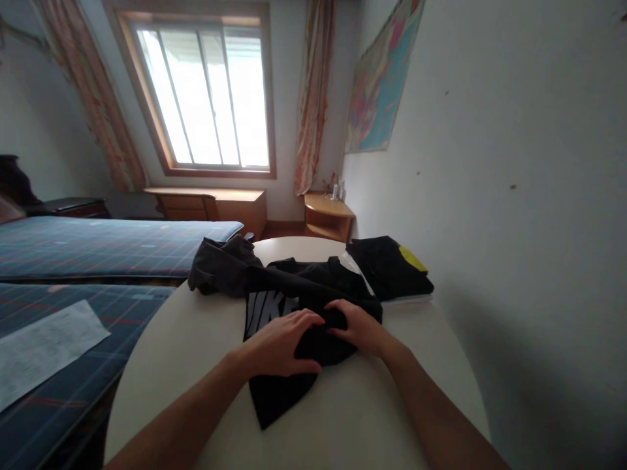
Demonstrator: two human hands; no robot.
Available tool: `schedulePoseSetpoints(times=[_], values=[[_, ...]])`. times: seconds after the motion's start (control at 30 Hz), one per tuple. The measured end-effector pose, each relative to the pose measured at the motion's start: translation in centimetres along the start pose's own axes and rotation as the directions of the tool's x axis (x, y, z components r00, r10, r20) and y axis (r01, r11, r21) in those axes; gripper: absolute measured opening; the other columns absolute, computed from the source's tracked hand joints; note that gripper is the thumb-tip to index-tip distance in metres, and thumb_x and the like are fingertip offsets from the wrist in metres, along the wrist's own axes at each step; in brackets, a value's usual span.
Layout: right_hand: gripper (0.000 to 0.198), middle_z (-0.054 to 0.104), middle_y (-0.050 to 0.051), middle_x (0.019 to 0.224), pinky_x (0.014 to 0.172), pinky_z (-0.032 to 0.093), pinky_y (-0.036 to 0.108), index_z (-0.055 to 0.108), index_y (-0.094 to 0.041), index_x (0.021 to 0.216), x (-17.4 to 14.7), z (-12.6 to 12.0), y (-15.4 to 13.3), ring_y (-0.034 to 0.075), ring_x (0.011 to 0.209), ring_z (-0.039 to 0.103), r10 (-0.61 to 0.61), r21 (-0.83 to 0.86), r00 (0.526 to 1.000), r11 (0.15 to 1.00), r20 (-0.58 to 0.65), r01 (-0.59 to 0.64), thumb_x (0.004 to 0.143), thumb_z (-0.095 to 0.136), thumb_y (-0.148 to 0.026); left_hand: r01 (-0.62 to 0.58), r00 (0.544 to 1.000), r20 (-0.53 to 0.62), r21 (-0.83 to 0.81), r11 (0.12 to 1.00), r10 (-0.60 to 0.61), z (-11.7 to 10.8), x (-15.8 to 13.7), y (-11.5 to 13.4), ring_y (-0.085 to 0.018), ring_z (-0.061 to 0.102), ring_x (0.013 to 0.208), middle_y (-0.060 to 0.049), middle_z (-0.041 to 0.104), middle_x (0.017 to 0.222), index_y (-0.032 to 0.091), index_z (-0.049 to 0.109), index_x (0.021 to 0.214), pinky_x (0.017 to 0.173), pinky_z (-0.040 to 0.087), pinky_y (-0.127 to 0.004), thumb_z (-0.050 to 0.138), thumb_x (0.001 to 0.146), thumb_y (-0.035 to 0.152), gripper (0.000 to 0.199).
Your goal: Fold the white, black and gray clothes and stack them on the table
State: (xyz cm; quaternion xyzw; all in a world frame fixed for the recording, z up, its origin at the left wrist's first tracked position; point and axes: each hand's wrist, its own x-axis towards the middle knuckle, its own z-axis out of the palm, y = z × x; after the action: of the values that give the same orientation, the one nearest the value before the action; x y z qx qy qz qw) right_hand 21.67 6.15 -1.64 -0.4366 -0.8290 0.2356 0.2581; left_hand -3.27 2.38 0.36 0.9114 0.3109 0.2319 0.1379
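Observation:
A black shirt with large grey letters lies on the round white table, partly folded, one corner pointing toward me. My left hand rests over its left part, covering some of the lettering, with thumb and fingers apart. On the right side of the shirt is my right hand, its fingers curved and its thumb apart from them, black cloth showing between. A sleeve-like fold runs across the shirt toward the left, where a crumpled dark grey garment lies at the table's edge.
At the table's back right is a stack of folded clothes, black with a yellow patch on top. A wall stands close on the right. Beds with plaid mattresses are on the left, one bearing a paper sheet.

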Motion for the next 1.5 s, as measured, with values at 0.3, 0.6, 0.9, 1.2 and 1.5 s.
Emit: schedulePoseSetpoints(times=[0.3,0.6,0.9,1.2,1.5], values=[[0.021,0.064,0.003,0.099,0.085,0.048,0.032,0.061,-0.02,0.101,-0.2,-1.4,-0.2,0.018,0.092,0.061,-0.071,-0.001,0.989,0.997,-0.131,0.072,0.082,0.068,-0.024,0.16,0.987,0.006,0.105,0.982,-0.161,2.5,0.5,-2.4,-0.025,0.067,0.099,-0.006,0.07,0.106,0.024,0.063,0.106,0.083,0.05,-0.033,0.061,0.088,0.026,0.018],[0.064,0.067,0.002,0.111,0.089,0.049,0.034,0.063,-0.024,0.113,-1.2,-1.9,-2.0,0.023,0.1,0.063,0.026,0.066,0.984,0.997,0.176,-0.038,0.059,0.088,-0.045,0.515,0.641,-0.488,-0.298,0.804,-0.592,0.4,0.5,-6.5,-0.022,0.065,0.076,-0.005,0.071,0.082,0.018,0.063,0.084,0.07,0.048,-0.031,0.056,0.088,0.041,0.024],[0.068,0.061,0.003,0.125,0.099,0.047,0.036,0.054,-0.029,0.129,-1.3,-1.7,-1.6,0.023,0.11,0.061,-0.019,0.077,0.991,0.997,0.131,0.009,0.067,0.076,-0.016,0.491,0.486,-0.616,-0.394,0.777,-0.619,-1.3,-0.1,-7.8,-0.024,0.066,0.081,-0.007,0.072,0.085,0.018,0.064,0.086,0.076,0.05,-0.033,0.057,0.084,0.046,0.029],[0.03,0.058,0.006,0.129,0.102,0.045,0.038,0.076,-0.026,0.1,-0.9,-1.8,-0.4,0.024,0.113,0.061,-0.002,0.029,0.977,1.0,0.212,-0.004,0.07,0.081,-0.026,0.532,0.404,-0.694,-0.352,0.771,-0.595,-1.8,-1.0,-9.7,-0.025,0.066,0.084,-0.009,0.071,0.09,0.017,0.064,0.091,0.079,0.05,-0.035,0.055,0.085,0.045,0.03],[0.028,0.071,0.005,0.09,0.074,0.053,0.032,0.068,-0.019,0.093,0.2,-2.8,0.6,0.02,0.083,0.066,0.142,0.221,0.921,0.973,-0.362,-0.063,0.088,0.057,-0.044,0.58,0.393,-0.696,-0.32,0.749,-0.601,-1.4,-1.2,-10.8,-0.028,0.068,0.092,-0.011,0.072,0.097,0.016,0.065,0.098,0.087,0.052,-0.039,0.055,0.083,0.036,0.027]])
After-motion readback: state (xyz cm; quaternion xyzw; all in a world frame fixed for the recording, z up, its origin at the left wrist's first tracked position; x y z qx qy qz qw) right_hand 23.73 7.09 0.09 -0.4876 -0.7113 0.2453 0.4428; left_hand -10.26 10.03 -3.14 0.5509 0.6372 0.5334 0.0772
